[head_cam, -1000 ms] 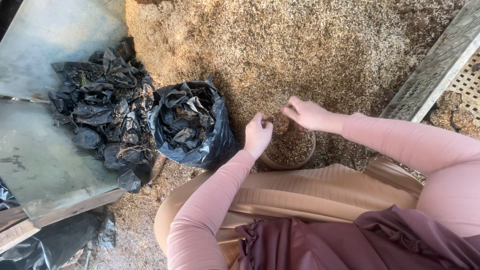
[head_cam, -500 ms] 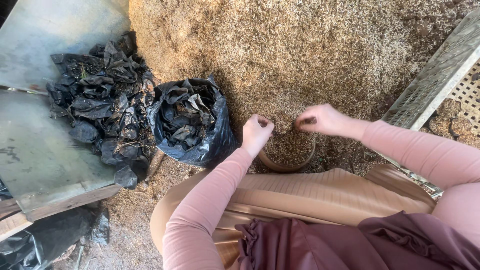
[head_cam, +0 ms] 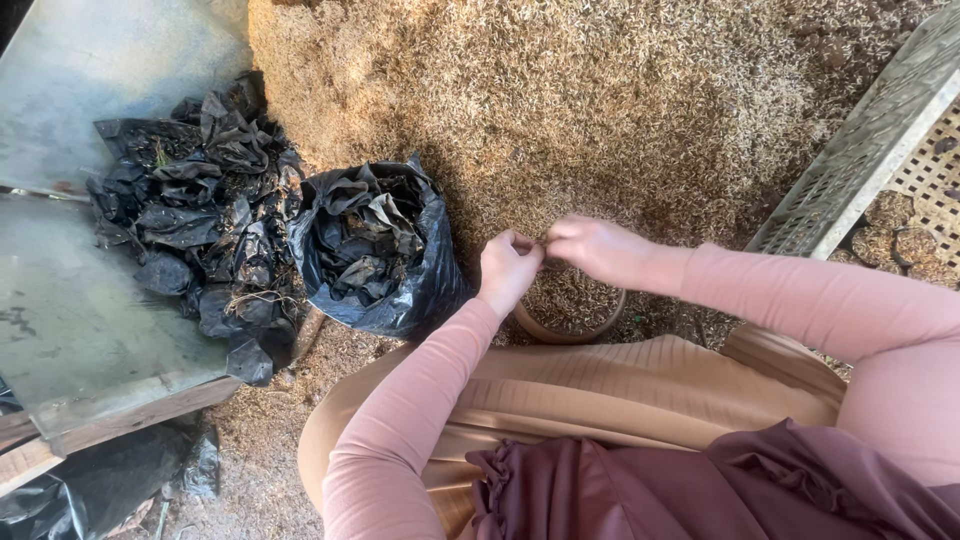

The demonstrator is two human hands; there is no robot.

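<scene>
My left hand (head_cam: 508, 268) and my right hand (head_cam: 592, 250) meet fingertip to fingertip just above a round brown pot (head_cam: 560, 335). The pot stands on the ground in front of my knees and is filled with pale husk. Both hands have their fingers pinched shut; whether anything small sits between them is hidden. My pink sleeves reach in from the bottom and the right.
An open black plastic bag (head_cam: 430, 280) of crumpled black bags stands left of the pot. More black bags (head_cam: 200, 220) are heaped on a grey metal sheet (head_cam: 70, 330). A big husk heap (head_cam: 620, 100) lies beyond. A slatted crate (head_cam: 860, 160) and filled small pots (head_cam: 900, 235) are on the right.
My right hand has drawn left and my left hand has risen a little, so their fingertips now touch over the pot. The view has shifted slightly.
</scene>
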